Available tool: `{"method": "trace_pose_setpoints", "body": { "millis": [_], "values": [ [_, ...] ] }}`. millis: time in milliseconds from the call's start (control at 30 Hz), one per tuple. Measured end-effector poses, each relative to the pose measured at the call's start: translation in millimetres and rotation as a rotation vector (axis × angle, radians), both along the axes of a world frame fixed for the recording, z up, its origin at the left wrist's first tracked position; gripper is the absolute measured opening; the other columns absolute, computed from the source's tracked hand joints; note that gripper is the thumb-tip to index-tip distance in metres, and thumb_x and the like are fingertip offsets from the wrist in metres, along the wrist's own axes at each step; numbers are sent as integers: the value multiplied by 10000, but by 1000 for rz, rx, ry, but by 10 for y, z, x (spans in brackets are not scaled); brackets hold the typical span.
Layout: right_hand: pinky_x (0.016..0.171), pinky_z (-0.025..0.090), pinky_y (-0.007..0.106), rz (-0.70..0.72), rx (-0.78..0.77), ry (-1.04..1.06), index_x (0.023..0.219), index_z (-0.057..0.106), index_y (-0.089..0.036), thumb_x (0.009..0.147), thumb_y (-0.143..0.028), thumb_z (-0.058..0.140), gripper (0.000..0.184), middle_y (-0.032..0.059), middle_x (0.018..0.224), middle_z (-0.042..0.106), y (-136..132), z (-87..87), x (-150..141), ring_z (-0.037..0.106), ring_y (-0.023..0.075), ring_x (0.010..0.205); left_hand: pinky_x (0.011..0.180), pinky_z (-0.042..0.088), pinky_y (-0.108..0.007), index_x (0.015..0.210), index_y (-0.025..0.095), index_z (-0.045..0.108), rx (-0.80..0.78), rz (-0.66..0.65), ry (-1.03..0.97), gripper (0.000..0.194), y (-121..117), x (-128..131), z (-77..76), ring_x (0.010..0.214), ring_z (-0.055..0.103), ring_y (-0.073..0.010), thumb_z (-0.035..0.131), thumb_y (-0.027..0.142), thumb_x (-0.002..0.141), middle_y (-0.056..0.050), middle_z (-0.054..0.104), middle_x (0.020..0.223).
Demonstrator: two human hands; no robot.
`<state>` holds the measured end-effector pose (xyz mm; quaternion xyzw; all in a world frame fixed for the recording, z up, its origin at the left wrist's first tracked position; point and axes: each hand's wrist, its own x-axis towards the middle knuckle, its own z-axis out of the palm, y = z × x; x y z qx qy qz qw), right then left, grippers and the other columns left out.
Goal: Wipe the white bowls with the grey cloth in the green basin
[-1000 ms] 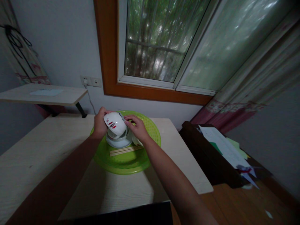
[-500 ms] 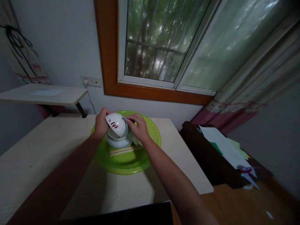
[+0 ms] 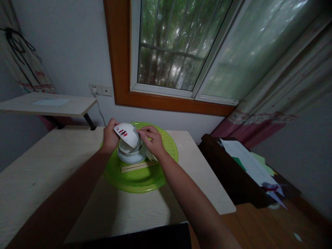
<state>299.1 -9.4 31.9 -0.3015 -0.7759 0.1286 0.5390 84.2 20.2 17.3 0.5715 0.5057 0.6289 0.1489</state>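
Observation:
A white bowl (image 3: 126, 134) with red and dark markings is tilted over on its side, and my left hand (image 3: 111, 134) is closed on its left edge. Close to the bowl's right side, my right hand (image 3: 153, 138) has its thumb and fingers pinched together; what lies between them is too small to make out. Below the raised bowl, another white bowl (image 3: 127, 149) sits on a white plate (image 3: 132, 159). Wooden chopsticks (image 3: 137, 167) lie in front of the plate. A white piece of crockery (image 3: 150, 156) is partly hidden behind my right wrist.
All the tableware is on a round green tray (image 3: 140, 188) on a pale wooden table (image 3: 197, 186). A raised shelf (image 3: 49, 107) stands at the back left. Papers (image 3: 249, 162) lie on a dark cabinet at the right. Behind is a wall with a window (image 3: 176, 52).
The held bowl has shifted slightly left and up with my left hand, and its markings have turned a little. My right hand stays nearly in place.

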Motion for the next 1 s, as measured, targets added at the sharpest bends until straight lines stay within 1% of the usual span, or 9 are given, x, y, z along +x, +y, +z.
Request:
{"method": "trace_pose_setpoints", "body": {
  "millis": [100,200,367,500,567,700,833,1000],
  "values": [
    [957,488,431,-8,-2,-34,1147,776,-330,1027,-419,508,307,60,1066,703,-2,-1,-1,630,219,1036,581,400,-279,715,235,539,13,-20,35,205,-7,9,9,666,581,-176,689,366,760,14,657,699],
    [985,470,430,-20,16,-59,1170,766,-330,1037,-406,495,311,60,1092,692,10,-7,-13,621,215,1059,617,436,-284,735,234,560,8,-58,109,166,-35,36,28,708,624,-189,664,357,775,0,708,762],
    [991,457,404,-48,42,-73,1176,765,-300,1049,-381,479,323,67,1099,678,48,-26,-28,609,202,1074,726,487,-311,797,235,582,-25,-88,263,108,-74,80,38,828,681,-224,597,340,812,-26,758,887],
    [992,454,382,-69,7,-81,1170,765,-271,1057,-393,461,346,67,1092,690,74,-45,-32,614,192,1068,825,505,-325,848,228,589,-38,-122,329,101,-83,94,29,938,699,-235,551,321,833,-46,771,1008],
    [1000,452,374,-54,-35,-75,1178,759,-260,1064,-404,438,370,67,1096,707,85,-56,-37,622,189,1065,838,511,-331,852,225,592,-43,-125,338,109,-97,105,42,949,701,-235,537,318,841,-51,772,1012],
    [1023,456,355,22,-140,-23,1178,749,-249,1070,-457,385,433,68,1143,728,109,-79,-49,637,187,1099,838,524,-343,858,218,614,-30,-131,333,132,-136,126,88,930,703,-230,519,309,847,-53,773,973],
    [1039,456,337,73,-258,67,1159,747,-236,1045,-522,405,460,68,1169,724,146,-121,-40,633,185,1125,851,532,-342,866,214,624,-1,-140,290,145,-148,123,94,924,702,-219,514,307,855,-50,771,972],
    [1039,461,341,93,-440,154,1119,759,-252,1006,-569,444,461,42,1162,728,203,-212,-15,629,184,1126,838,532,-330,842,220,591,45,-141,201,101,-148,121,93,913,703,-204,544,309,851,-44,767,976]
  ]
}}
